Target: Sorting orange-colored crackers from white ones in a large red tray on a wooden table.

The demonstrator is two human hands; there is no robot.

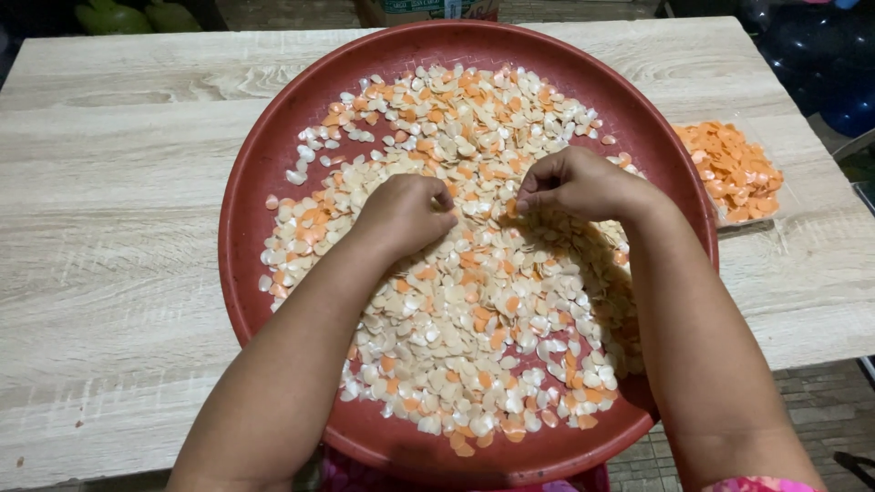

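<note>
Red plastic forms the big round tray [273, 164] that sits on the pale wood-grain surface [109, 182], and a loose heap of small flat pieces [474, 319], cream-white with orange ones mixed in, lies spread across its floor. Both hands are down in the middle of that heap, close together with a narrow gap between them. The left hand [406, 214] is curled into a loose fist, knuckles up, its fingertips tucked under against the pieces; whether it pinches one of them cannot be told, since the fingers hide what lies beneath. The right hand [579, 182] is also bent shut, thumb and fingertips drawn together in a pinch that points toward the left hand, and it seems to hold one small piece at the tips, though that is too small to be sure of. Pieces lie all around both hands: beyond the knuckles toward the far rim, under the wrists, and thickly between the forearms toward the near rim. Out past the right hand, beyond the tray's edge, a separate pile of orange pieces [734, 169] rests on a clear sheet on the surface, well apart from the fingers.
</note>
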